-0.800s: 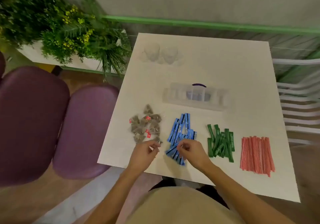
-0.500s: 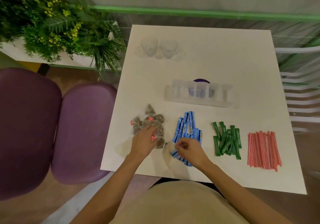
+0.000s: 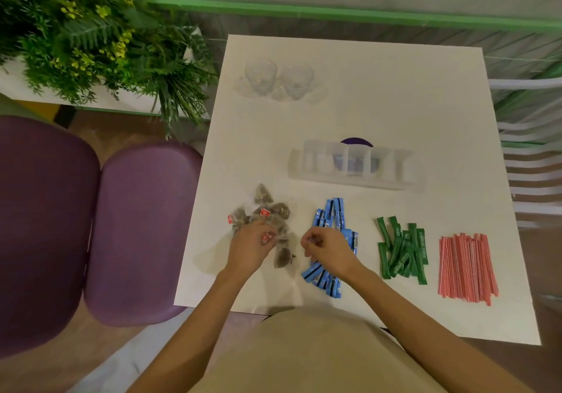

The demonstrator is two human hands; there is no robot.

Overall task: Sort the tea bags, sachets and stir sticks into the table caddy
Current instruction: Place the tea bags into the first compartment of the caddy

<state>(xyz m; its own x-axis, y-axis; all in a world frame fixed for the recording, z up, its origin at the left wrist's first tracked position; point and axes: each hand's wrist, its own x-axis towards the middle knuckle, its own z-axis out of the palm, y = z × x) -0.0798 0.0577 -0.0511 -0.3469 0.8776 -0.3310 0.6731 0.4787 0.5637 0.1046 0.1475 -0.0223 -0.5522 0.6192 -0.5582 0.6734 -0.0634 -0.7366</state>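
I get one head view, close above the table (image 3: 395,100), facing down toward the caddy (image 3: 355,181) at 12 o'clock.

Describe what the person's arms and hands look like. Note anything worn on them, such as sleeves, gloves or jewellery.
The left forearm and right forearm are bare as far as the picture shows, with no sleeve in view. The left hand and right hand wear no gloves, and no watch, bracelet or ring is visible. The only clothing in view is a plain beige garment over the torso.
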